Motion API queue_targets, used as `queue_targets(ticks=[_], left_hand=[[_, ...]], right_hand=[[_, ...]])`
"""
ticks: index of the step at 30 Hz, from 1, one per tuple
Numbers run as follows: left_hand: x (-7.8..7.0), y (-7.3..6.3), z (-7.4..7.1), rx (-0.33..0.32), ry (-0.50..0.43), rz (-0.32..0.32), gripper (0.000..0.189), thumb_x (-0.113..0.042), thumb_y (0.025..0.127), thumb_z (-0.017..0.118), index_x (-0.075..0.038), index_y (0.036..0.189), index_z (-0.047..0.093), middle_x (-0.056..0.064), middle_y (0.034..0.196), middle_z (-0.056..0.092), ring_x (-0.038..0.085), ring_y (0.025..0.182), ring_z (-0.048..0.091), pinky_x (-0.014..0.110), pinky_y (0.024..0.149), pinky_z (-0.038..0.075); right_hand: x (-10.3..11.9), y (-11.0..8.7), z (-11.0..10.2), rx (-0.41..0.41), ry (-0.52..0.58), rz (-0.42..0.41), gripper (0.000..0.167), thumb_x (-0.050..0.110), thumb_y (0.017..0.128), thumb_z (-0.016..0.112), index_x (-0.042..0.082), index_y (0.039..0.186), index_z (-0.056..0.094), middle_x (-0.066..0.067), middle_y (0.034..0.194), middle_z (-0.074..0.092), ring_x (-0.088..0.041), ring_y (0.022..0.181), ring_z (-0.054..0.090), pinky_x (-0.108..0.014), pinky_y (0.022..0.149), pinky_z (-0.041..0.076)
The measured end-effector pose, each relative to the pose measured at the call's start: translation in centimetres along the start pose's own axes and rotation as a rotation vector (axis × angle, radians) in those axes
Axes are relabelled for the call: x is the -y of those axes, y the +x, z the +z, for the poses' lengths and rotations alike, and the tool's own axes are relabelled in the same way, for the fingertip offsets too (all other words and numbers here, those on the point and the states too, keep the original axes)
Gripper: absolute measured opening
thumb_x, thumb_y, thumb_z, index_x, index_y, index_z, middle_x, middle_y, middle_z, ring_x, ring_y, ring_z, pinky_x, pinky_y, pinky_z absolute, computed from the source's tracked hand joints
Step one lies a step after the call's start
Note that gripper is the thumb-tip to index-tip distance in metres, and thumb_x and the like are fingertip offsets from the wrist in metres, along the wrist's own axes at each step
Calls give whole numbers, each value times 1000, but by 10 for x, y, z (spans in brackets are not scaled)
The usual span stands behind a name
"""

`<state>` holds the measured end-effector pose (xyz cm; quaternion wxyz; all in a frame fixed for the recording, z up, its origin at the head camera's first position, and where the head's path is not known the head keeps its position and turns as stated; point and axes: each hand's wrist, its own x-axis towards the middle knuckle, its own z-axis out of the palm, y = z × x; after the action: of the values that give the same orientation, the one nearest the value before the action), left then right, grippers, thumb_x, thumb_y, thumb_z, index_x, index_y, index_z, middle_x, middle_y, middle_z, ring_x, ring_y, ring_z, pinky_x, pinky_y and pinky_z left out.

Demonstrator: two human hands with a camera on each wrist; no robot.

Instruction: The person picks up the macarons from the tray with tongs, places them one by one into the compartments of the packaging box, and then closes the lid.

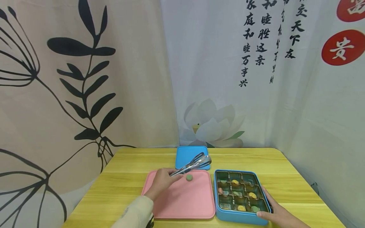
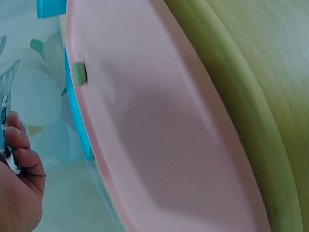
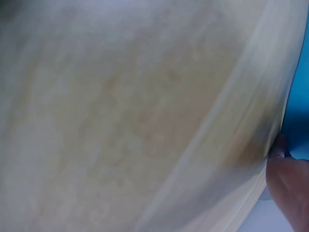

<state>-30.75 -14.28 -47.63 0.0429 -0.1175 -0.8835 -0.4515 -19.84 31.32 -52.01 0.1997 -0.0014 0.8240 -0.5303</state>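
My left hand (image 1: 163, 181) holds metal tongs (image 1: 188, 166) by the handle end, above the upper part of a pink tray (image 1: 182, 205). The head of the tongs points up and right, over a blue lid-like panel (image 1: 182, 155). Beneath the tongs, a small green macaron (image 1: 189, 177) lies on the tray; the left wrist view also shows the macaron (image 2: 80, 73) near the tray's edge. At the right, my right hand (image 1: 278, 212) grips the corner of a blue box (image 1: 239, 217), thumb at the front rim and fingers along the side. Macarons sit in several compartments of its dark divided insert.
All of this stands on a yellow wood-grain table (image 1: 119, 190). Behind it hangs a printed curtain (image 1: 142, 79) with plants and characters. Tray and box stand close side by side. The right wrist view is mostly blurred.
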Motion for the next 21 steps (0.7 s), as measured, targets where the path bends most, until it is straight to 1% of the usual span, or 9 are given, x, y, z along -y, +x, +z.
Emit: queue_targets(ticks=[6,11,13,17,21], left_hand=[[12,-2,-12,-32,42,-5,28,-44,81,81,-18,93,78,-8,73,65,10,61,48,25,52,39],[22,-5,-24,-40,18,-12,30,-41,81,81,-15,96,79,-5,75,67,11,59,48,25,52,39],[26,-6,-28,-49,10,-6,31,-38,81,82,-13,98,79,-4,78,70,11,61,50,26,53,40],[34,-10,-37,-67,22,4,31,-36,80,83,-13,102,79,-2,89,73,12,68,56,26,59,45],[42,-14,-43,-67,30,5,29,-34,80,83,-18,104,78,0,103,74,11,77,61,28,68,49]], right_hand=[[-2,0,0,2,9,-10,97,34,101,58,8,155,-20,-36,154,-13,-67,133,1,-78,96,23],[-2,0,0,7,16,-14,97,34,101,57,9,155,-20,-36,154,-13,-67,133,1,-78,96,23],[-2,0,-1,8,1,-15,97,34,102,57,8,154,-20,-37,154,-14,-67,133,0,-78,96,23],[-2,1,-2,7,-32,-23,97,35,101,57,7,154,-19,-37,154,-14,-67,132,-1,-79,94,23],[-2,1,-2,10,-42,-32,96,34,102,57,6,154,-19,-37,154,-15,-67,132,-5,-80,94,21]])
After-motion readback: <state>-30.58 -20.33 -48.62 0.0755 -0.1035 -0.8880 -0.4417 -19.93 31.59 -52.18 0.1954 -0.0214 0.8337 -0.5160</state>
